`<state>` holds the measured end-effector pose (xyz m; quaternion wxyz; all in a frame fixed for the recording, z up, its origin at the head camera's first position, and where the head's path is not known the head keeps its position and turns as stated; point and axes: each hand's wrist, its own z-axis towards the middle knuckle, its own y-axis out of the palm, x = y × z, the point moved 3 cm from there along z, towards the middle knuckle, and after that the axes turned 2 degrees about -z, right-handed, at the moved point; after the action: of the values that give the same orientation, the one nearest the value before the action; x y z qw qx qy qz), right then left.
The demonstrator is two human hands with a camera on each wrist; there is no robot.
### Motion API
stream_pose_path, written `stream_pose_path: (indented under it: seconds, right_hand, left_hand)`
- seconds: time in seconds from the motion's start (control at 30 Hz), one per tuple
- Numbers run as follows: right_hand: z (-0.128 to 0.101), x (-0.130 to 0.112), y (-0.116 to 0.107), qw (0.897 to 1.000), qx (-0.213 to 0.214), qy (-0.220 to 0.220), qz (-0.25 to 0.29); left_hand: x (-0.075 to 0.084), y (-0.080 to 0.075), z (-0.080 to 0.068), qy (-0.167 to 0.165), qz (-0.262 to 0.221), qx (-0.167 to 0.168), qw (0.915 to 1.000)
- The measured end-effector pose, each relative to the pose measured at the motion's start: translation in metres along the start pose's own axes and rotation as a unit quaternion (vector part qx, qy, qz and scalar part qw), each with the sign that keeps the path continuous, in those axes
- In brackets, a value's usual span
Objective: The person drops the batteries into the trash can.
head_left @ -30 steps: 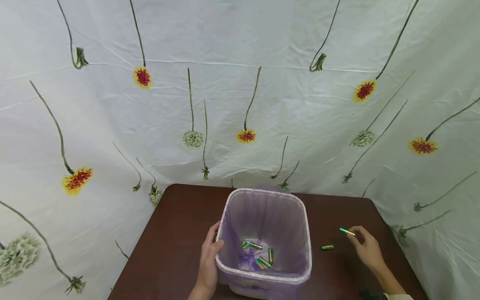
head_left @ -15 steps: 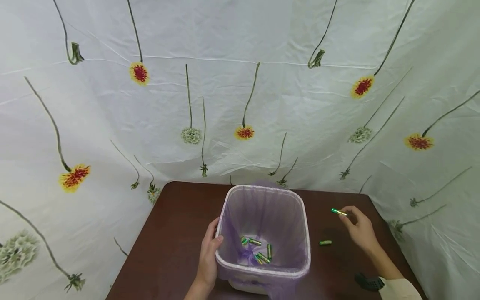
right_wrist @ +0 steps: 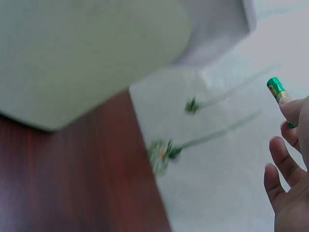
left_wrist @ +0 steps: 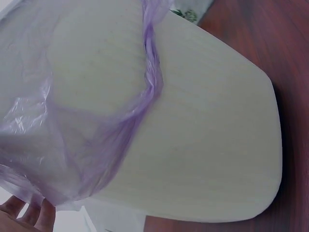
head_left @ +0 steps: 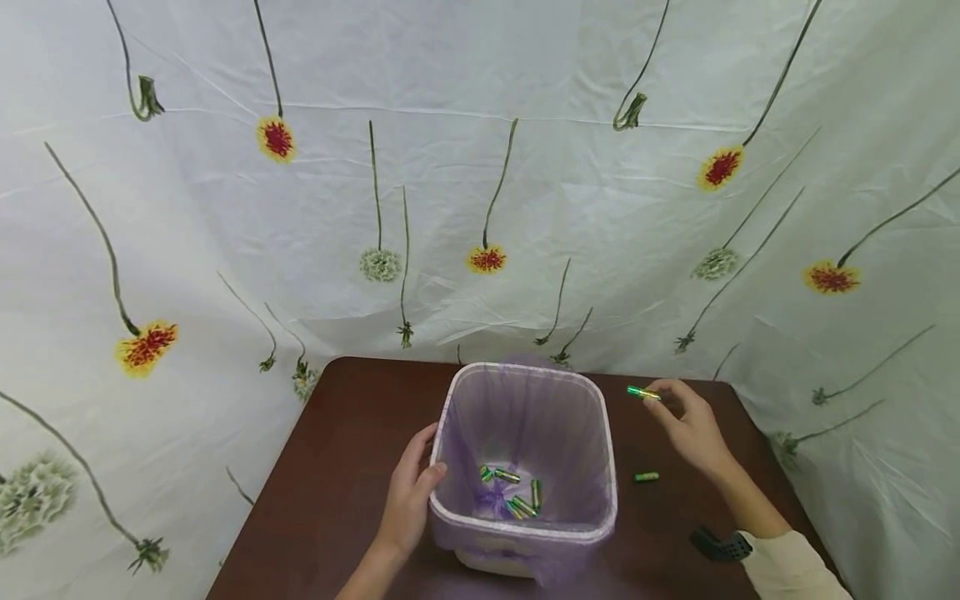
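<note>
A white bin (head_left: 609, 467) stands on the table, lined with a thin purple plastic bag (head_left: 551, 558) folded over its rim. Several green batteries (head_left: 507, 476) lie at the bottom of it. My left hand (head_left: 408, 496) grips the bin's left rim, thumb on the near side; in the left wrist view its fingertips (left_wrist: 47, 212) show at the bag's edge. Raised to the right of the bin, my right hand (head_left: 692, 421) pinches one green battery (head_left: 643, 392) between thumb and fingers. The right wrist view shows that battery (right_wrist: 276, 89) sticking out past the thumb, other fingers loosely bent.
One more green battery (head_left: 646, 477) lies on the dark red-brown table (head_left: 360, 442), between the bin and the right forearm. A dark strap (head_left: 720, 546) is on the right wrist. A white flower-printed cloth (head_left: 442, 192) hangs behind the table.
My right hand has lifted and moved left toward the bin, carrying the pinched battery. The left hand keeps its place on the rim. The head view has shifted slightly.
</note>
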<state>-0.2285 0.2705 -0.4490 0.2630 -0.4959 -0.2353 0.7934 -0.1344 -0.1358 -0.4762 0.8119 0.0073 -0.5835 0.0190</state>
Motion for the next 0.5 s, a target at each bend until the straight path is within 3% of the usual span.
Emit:
stream_pose_path:
  seconds: [0.5]
  right_hand:
    - [0.028, -0.066, 0.008, 0.995, -0.027, -0.076, 0.059]
  left_hand:
    - [-0.001, 0.002, -0.003, -0.031, -0.031, -0.025, 0.9987]
